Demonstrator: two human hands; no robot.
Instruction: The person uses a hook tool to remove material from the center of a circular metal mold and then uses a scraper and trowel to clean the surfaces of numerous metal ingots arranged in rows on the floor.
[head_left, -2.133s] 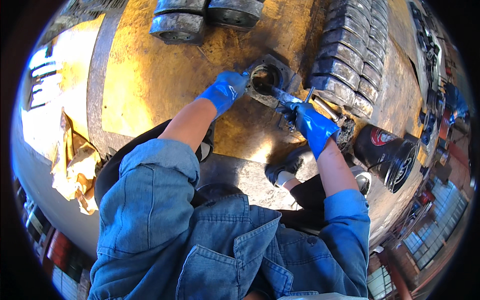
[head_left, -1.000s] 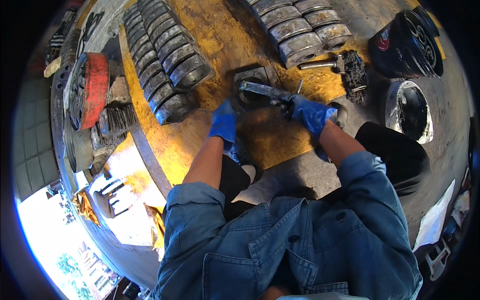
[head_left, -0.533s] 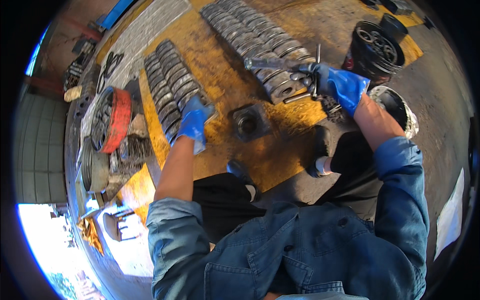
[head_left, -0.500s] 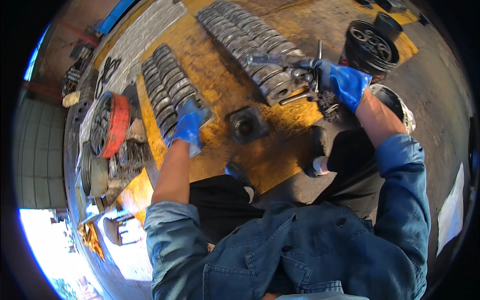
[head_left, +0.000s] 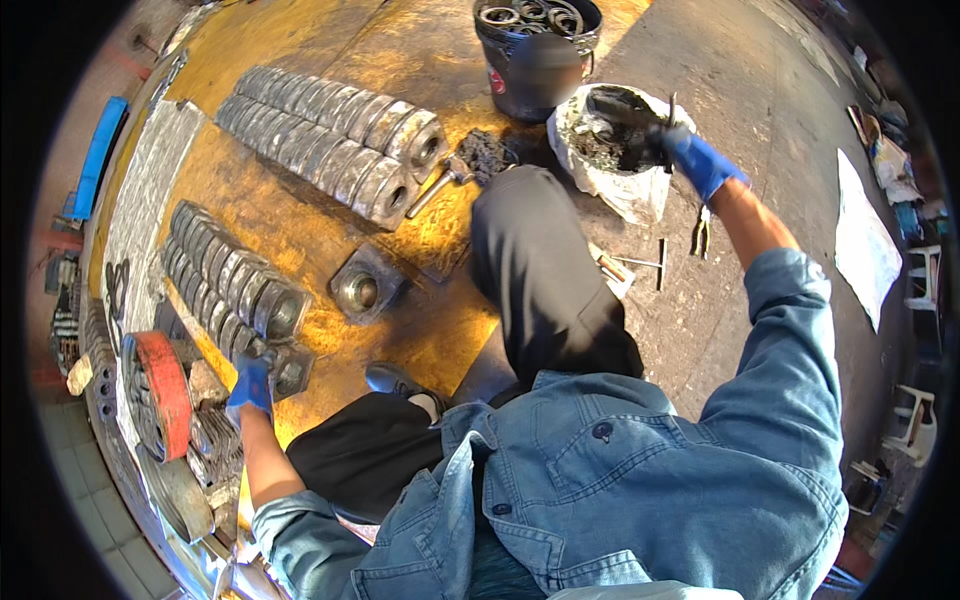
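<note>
The left hand [head_left: 250, 387] touches a metal block [head_left: 293, 372] just to its right; how far its fingers close, I cannot tell. Farther right of that grip, well apart, lies a lone square block [head_left: 343, 287]. A white-lined bucket [head_left: 642, 203] stands just left of the right hand [head_left: 703, 162], clamped around a dark, blurred tool [head_left: 671, 112].

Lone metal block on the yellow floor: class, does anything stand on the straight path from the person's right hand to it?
Yes. Seen from above, the bent, black-trousered knee stands between the right hand and the lone metal block. The white-lined container also lies along that line, nearest the hand.
</note>
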